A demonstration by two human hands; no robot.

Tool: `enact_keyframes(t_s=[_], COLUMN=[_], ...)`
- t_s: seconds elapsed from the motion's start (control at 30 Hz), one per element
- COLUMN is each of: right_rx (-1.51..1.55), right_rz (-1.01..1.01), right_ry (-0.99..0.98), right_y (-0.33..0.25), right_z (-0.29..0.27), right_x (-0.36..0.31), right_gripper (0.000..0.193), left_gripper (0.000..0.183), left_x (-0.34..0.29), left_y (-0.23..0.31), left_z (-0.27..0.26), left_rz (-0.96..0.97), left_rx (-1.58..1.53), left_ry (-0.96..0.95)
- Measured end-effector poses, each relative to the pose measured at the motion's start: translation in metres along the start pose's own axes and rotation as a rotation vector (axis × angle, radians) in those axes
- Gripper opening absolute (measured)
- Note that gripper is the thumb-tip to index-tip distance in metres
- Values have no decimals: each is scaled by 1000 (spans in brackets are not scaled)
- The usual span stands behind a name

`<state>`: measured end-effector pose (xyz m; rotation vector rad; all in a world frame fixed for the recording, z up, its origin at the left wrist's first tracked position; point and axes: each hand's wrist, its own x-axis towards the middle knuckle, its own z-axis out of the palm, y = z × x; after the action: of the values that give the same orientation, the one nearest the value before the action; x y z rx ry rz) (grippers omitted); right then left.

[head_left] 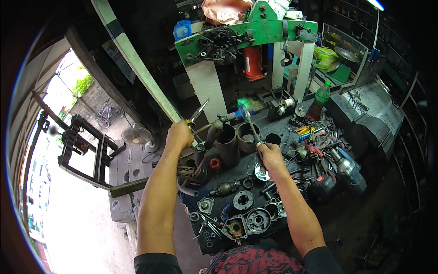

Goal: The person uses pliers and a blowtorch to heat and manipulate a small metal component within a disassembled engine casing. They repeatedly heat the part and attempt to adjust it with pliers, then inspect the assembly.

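- Green-white press frame (203,84): landmark.
- Metal housing (258,220), nearside of frame: open, unassembled.
- Slim tool (254,131), before frame: right hand (271,158) fingers clamped on it.
- Pliers (196,115), before frame's left leg: left hand (180,135) fingers clamped.
- Green glow (247,101), tool tip: likely mid-work.

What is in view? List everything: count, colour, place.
Press frame: one, green and white, top centre
Cylinder: one, red, within press frame
Fan: one, white, left
Bicycle: one, purple, outdoors left
Plastic bottle: one, green-capped, right
Impact wrench: one, grey, right
Gear shaft: one, dark grey, lower centre
Small parts: many, grey, lower centre
Needle-nose pliers: one, yellow-handled, centre
Slim tool: one, grey, centre
Left hand: one, bare, holding pliers
Right hand: one, bare, holding slim tool
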<state>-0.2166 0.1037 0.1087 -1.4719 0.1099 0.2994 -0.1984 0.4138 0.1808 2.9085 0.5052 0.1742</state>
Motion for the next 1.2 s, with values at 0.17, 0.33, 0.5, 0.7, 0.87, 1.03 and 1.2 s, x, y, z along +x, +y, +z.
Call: enact_keyframes(t_s=[0.17,0.33,0.5,0.7,0.87,1.03,1.2], right_rx=[13,-1,28,18,32,28,32], right_rz=[4,25,4,-3,3,14,-1], right_ry=[0,7,-9,-8,-8,-3,-10], right_y=[-2,-4,-4,-5,-6,-6,-4], right_z=[0,1,0,0,1,1,0], right_x=[-1,-2,-2,-3,-3,-4,-3], right_gripper=[31,33,31,31,30,30,29], left_gripper=[36,38,38,38,38,38,39], left_x=[1,0,1,3,3,1,0], left_y=[0,1,1,-2,-1,1,3], left_z=[1,-1,0,3,3,1,-2], left_rz=[0,-4,4,17,3,-11,-6], left_rx=[8,19,16,18,11,28,25], left_ry=[-2,-2,1,4,3,-1,-15])
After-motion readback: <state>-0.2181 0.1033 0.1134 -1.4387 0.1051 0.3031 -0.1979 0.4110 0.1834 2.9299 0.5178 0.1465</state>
